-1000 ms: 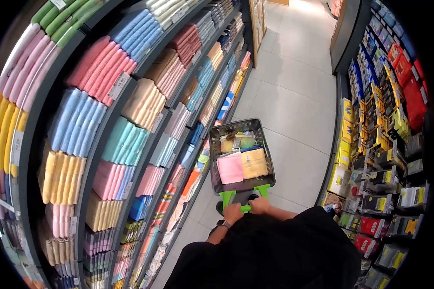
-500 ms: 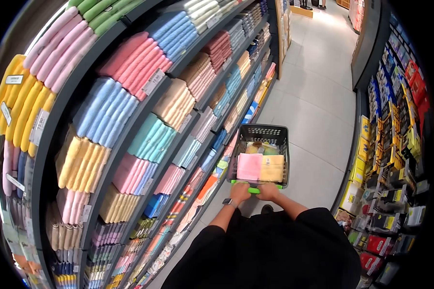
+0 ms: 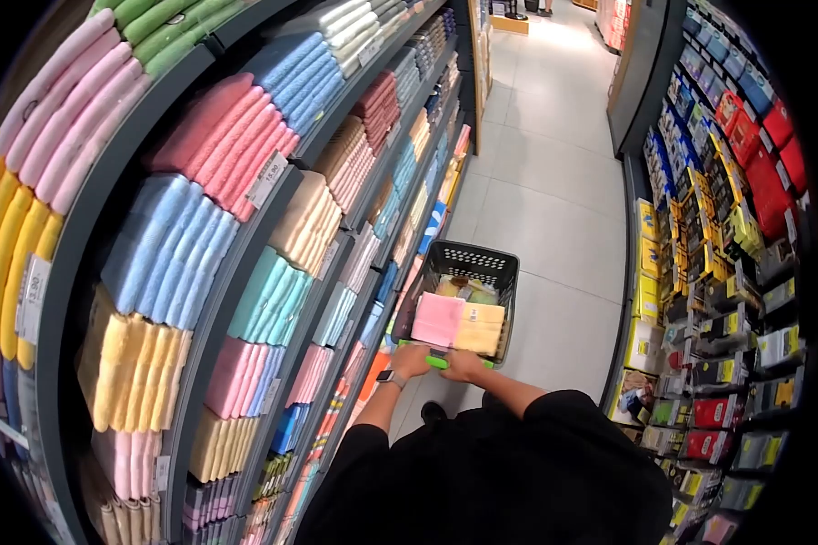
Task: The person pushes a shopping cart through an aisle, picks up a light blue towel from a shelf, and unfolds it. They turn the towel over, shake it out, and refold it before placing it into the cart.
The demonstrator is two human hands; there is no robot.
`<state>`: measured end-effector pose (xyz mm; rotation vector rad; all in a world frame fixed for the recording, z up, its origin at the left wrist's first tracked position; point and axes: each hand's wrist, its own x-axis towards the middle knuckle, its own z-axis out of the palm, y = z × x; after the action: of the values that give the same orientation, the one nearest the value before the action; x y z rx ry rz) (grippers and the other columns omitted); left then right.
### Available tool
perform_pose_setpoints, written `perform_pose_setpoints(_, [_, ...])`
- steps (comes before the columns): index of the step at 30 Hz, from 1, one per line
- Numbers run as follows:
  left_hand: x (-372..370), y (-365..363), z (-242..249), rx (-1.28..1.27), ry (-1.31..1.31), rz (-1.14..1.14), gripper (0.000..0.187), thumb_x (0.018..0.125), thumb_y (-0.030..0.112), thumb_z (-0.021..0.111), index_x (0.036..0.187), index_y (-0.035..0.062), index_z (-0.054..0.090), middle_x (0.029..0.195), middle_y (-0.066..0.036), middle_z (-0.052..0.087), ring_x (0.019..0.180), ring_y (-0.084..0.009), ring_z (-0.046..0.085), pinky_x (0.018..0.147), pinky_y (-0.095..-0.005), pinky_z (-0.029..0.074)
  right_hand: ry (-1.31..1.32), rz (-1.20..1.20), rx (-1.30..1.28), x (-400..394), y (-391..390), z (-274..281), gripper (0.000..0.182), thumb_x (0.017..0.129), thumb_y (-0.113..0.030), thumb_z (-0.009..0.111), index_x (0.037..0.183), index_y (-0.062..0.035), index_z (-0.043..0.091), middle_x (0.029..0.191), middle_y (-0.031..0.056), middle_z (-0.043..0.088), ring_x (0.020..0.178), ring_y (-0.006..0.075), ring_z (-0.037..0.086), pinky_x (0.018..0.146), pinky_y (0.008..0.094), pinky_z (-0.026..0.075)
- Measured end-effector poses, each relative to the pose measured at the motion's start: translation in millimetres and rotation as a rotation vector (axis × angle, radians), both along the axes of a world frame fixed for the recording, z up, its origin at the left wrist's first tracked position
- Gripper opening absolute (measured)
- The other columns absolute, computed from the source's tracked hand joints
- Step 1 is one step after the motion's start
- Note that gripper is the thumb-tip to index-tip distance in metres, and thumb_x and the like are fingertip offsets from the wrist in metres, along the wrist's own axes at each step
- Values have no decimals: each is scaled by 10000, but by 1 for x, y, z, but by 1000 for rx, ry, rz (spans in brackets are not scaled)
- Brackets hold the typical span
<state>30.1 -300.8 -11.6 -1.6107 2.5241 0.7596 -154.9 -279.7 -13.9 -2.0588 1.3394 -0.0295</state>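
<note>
Both my hands grip the green handle (image 3: 437, 361) of a black shopping basket (image 3: 511, 309) in front of my body. My left hand (image 3: 411, 361), with a watch on its wrist, is wrapped round the handle's left part. My right hand (image 3: 464, 366) is closed round it a little to the right. Inside the basket lie a pink folded towel (image 3: 438, 318) and a pale yellow folded towel (image 3: 479, 328), side by side at the near end. Behind them are other packaged items (image 3: 468, 289), partly hidden by the towels.
Dark shelves of folded towels, among them blue towels (image 3: 170, 250) and coral towels (image 3: 227, 136), line the left side close to the basket. On the right stands a rack of packaged goods (image 3: 700, 300). Between them a grey tiled floor (image 3: 554, 209) runs ahead to a wider passage.
The basket and my hands have shifted left and slightly down in view. The left shelves look nearer, more of the right rack shows, and a shoe appears further left. Both hands keep their hold.
</note>
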Motion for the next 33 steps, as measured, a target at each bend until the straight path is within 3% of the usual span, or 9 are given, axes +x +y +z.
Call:
perform_pose_setpoints(5, [27, 26, -3, -229, 94, -4, 138, 650, 180, 586, 695, 70, 656, 767, -156, 647, 754, -332, 631, 678, -450, 479, -94, -4, -91, 27, 27, -8, 325, 676, -355, 591, 737, -45, 667, 698, 217, 628, 660, 386, 619, 673, 471, 501])
perform_pose_setpoints(9, [39, 62, -2, -181, 76, -9, 128, 629, 170, 602, 688, 69, 656, 747, -152, 642, 731, -327, 630, 670, -446, 470, -90, 37, 15, 38, 55, -5, 358, 693, -359, 569, 728, -18, 674, 702, 226, 632, 665, 394, 624, 683, 478, 506])
perform_pose_setpoints(18, [27, 121, 21, -151, 20, 136, 106, 607, 157, 623, 674, 78, 646, 682, -149, 628, 694, -328, 621, 654, -451, 455, -73, 161, 88, 28, 91, -11, 336, 694, -376, 600, 788, -61, 671, 734, 215, 632, 691, 398, 610, 680, 480, 489])
perform_pose_setpoints(21, [35, 123, 17, -81, 47, 119, 151, 627, 147, 622, 754, 66, 634, 802, -144, 643, 789, -320, 617, 688, -439, 451, -37, 143, 96, 27, 90, 6, 358, 693, -384, 590, 805, -58, 683, 761, 218, 640, 719, 395, 616, 717, 469, 492])
perform_pose_setpoints(23, [45, 123, 14, -66, 323, 95, 204, 668, 135, 612, 854, 52, 605, 979, -155, 617, 922, -322, 579, 735, -439, 437, -41, 123, 87, 29, 90, 15, 368, 693, -397, 591, 805, -59, 685, 762, 215, 641, 719, 394, 616, 720, 466, 490])
perform_pose_setpoints(27, [85, 76, 109, -358, 551, 266, 281, 761, 128, 598, 1013, 11, 558, 1106, -173, 546, 1025, -345, 520, 856, -451, 405, 32, 134, 90, 31, 91, 24, 372, 696, -410, 598, 823, -70, 677, 770, 208, 643, 734, 390, 618, 709, 467, 491])
perform_pose_setpoints(29, [113, 60, 171, -741, 395, 398, 313, 789, 108, 585, 1081, 2, 544, 1154, -166, 530, 1065, -346, 506, 903, -452, 374, 65, 136, 88, 31, 92, 24, 394, 705, -426, 583, 833, -68, 687, 795, 203, 651, 751, 382, 622, 729, 457, 491])
perform_pose_setpoints(31, [139, 50, 227, -942, 274, 517, 328, 799, 88, 572, 1114, 6, 541, 1197, -172, 516, 1098, -348, 492, 915, -457, 357, 71, 125, 79, 31, 92, 20, 400, 710, -423, 580, 851, -64, 684, 821, 204, 654, 782, 380, 624, 751, 458, 487])
perform_pose_setpoints(33, [162, 40, 248, -1107, 117, 578, 330, 804, 83, 565, 1125, 10, 540, 1231, -169, 495, 1125, -343, 471, 941, -464, 333, 55, 140, 98, 30, 91, 16, 403, 710, -421, 581, 861, -62, 683, 829, 206, 654, 792, 382, 623, 759, 460, 485])
